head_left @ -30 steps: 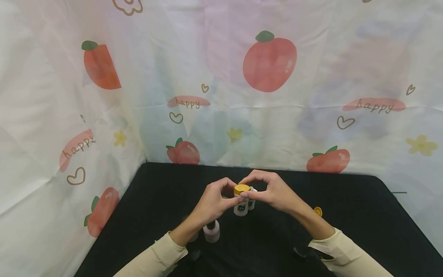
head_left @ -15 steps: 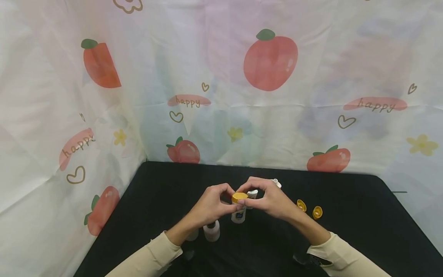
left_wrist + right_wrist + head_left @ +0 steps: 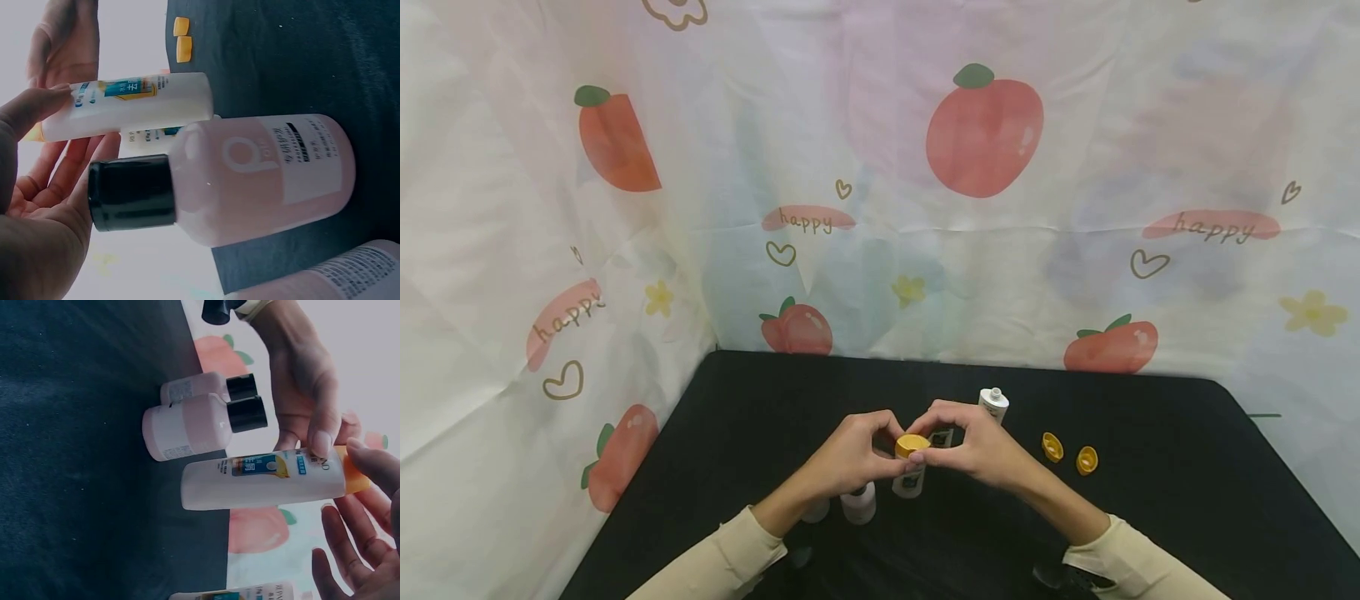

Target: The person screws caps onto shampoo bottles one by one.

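Observation:
Between both hands is a white shampoo-style bottle [image 3: 262,478] with a yellow cap [image 3: 912,444], upright in the head view. My left hand [image 3: 850,454] grips it just under the cap, its thumb pressed on the label side in the right wrist view. With thumb and fingertips, my right hand [image 3: 973,446] pinches the yellow cap. The cap sits at the top of the bottle. Close by my left hand stands a pink bottle with a black cap [image 3: 269,181], partly covered by that hand in the head view.
A second pink bottle [image 3: 187,389] stands beside the first. Behind my right hand is a white bottle [image 3: 993,405] with a bare nozzle; another [image 3: 942,438] is mostly hidden. Two loose yellow caps [image 3: 1052,447] lie on the black table [image 3: 1165,500] at right. Printed fabric walls surround it.
Both hands have brought the yellow-capped bottle nearer and slightly left. The uncapped white bottle behind and both loose yellow caps have come into fuller view.

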Demonstrator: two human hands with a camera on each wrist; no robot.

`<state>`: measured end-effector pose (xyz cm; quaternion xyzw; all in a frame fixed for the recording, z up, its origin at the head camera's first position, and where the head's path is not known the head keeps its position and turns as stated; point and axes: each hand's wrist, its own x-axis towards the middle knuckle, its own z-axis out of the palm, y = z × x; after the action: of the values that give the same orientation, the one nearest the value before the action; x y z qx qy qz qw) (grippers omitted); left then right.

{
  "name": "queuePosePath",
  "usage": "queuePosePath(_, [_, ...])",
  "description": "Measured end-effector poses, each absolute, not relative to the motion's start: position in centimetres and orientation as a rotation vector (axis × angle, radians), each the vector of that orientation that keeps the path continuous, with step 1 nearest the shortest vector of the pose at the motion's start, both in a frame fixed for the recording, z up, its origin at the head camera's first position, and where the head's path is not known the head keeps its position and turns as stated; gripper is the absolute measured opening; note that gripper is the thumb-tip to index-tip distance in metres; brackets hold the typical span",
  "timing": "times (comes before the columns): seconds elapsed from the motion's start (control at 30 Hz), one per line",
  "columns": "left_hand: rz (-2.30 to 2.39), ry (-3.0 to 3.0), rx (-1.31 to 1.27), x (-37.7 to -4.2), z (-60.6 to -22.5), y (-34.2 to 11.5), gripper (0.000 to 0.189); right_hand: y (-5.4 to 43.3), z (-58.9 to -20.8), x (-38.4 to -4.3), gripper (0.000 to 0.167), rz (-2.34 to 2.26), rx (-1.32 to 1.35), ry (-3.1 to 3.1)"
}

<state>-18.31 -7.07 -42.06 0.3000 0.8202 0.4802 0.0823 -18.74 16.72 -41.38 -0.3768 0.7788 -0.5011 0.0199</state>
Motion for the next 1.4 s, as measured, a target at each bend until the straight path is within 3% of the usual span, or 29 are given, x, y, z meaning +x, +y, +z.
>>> queuePosePath(0.77, [1.277,2.465,1.005,-18.2,-43.5,-7.4,0.018,16.6,-43.4,-18.6,0.023,-1.414,-1.195,2.439])
queuePosePath(1.4, [1.211,2.521,0.935,-18.2,-43.9,-7.1,0.024,16.5,-43.5,-18.6,0.025,-1.373,-1.138,2.430])
